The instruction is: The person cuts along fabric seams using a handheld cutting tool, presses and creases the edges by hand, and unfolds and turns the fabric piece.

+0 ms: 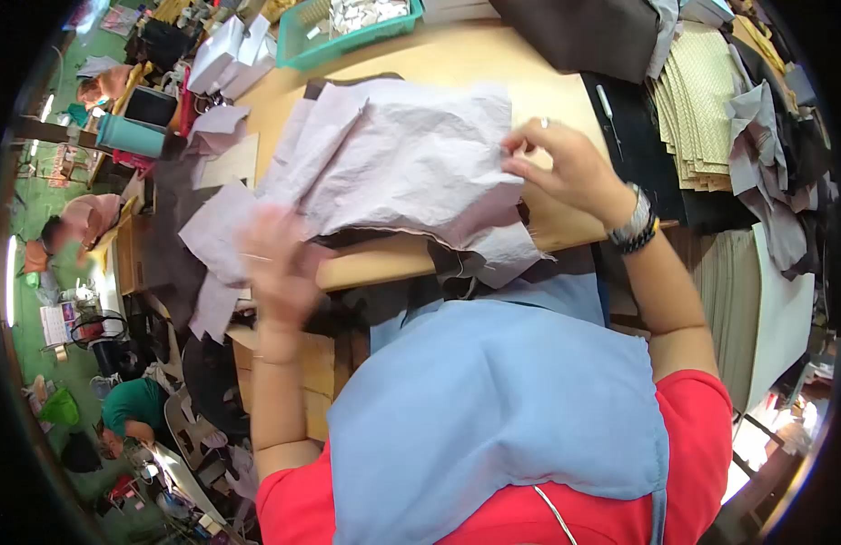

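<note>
Spread over the table in front of me is a wrinkled pale lilac fabric piece [420, 145], with darker cloth showing under its edges. My right hand [566, 168], wearing a ring and bracelets, is at its right edge, thumb and forefinger pinching the cloth. Motion smears my left hand [280, 263], which is over the lower left of the cloth; its fingers cannot be made out. Beside that hand, more lilac fabric pieces [216, 232] hang off the table's left side.
A teal tray [298, 50] with small white pieces stands at the table's [557, 82] far edge. White boxes [225, 54] sit left of it. A white-handled tool [606, 102] lies right on black material, near stacked patterned sheets [693, 109]. People work at the left.
</note>
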Available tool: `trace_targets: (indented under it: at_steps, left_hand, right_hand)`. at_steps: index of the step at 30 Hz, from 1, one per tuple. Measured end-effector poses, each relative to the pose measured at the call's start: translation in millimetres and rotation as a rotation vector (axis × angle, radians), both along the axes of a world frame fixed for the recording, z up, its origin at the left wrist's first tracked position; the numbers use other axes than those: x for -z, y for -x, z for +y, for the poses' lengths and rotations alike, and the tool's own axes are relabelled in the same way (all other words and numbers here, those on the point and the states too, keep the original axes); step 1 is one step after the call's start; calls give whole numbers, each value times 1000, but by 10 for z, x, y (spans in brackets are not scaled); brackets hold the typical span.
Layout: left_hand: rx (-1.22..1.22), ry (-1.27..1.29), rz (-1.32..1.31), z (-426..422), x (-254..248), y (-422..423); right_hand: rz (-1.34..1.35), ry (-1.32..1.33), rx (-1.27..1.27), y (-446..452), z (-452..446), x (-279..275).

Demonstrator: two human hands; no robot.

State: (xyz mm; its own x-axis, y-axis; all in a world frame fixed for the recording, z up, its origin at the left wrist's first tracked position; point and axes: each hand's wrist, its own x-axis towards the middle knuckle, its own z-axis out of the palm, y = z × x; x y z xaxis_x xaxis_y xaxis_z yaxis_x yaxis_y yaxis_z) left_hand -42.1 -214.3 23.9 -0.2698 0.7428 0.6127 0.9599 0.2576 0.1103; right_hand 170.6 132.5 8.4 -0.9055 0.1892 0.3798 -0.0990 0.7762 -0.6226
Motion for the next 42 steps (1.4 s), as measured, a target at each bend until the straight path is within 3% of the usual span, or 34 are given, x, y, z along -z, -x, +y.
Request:
trace_targets:
  at_steps: [2,3,7,10,13,15,17,19,21,23,26,28,29,32,34,37,38,41,42]
  left_hand:
    - [380,146,-63,359,148,-622]
    - [455,247,-47,441,278,-792]
    - [448,192,-90,818,523,-844]
    - [427,140,-394,888,593,-734]
    - [383,-36,-891,844,686,-673]
    - [347,-297,-1360,771,791,-677]
    - [358,-441,-1502,731,835,-630]
    - [313,-411,-1614,557,932,-514]
    - [512,-337,-1555,568,805,-446]
    - [433,-306,-1416,632,585,-407]
    - [367,-108,-600,1106,-251,-527]
    - [479,31,-650,1246,-202,-377]
    - [497,3,-815,1287,-62,-355]
    - [529,-132,-1260,1389,343,-263]
    - [501,-229,-1500,1430,334,-376]
    - [552,-138,-1640,1385,421,-641]
    - [523,-20,-1527,1384,408,-722]
    - [441,-130,-1656,1184,1114,-549]
    - [331,-321,-1831,1135,1221,-535]
  right_hand:
    - [-141,203,35,-173,-157,99]
    - [-100,154,53,-223,-205,131]
    - [31,-100,-12,-413,-265,149]
    - [130,-289,-183,-488,-404,113]
    - [204,-342,-173,-463,-480,111]
    - [176,68,-68,-332,-488,126]
    - [191,597,54,-134,-552,297]
    - [318,942,74,89,-661,307]
    - [328,1235,23,229,-711,283]
    - [300,1029,14,323,-733,186]
    - [297,586,-61,353,-672,-13]
    - [239,535,-26,339,-645,-68]
    - [211,507,-8,335,-623,-91]
    - [310,781,99,330,-608,-33]
    - [309,904,140,323,-531,59]
    - [248,981,174,307,-577,63]
    - [212,917,176,299,-612,50]
    - [172,736,137,326,-651,-1]
    - [195,684,111,337,-649,-12]
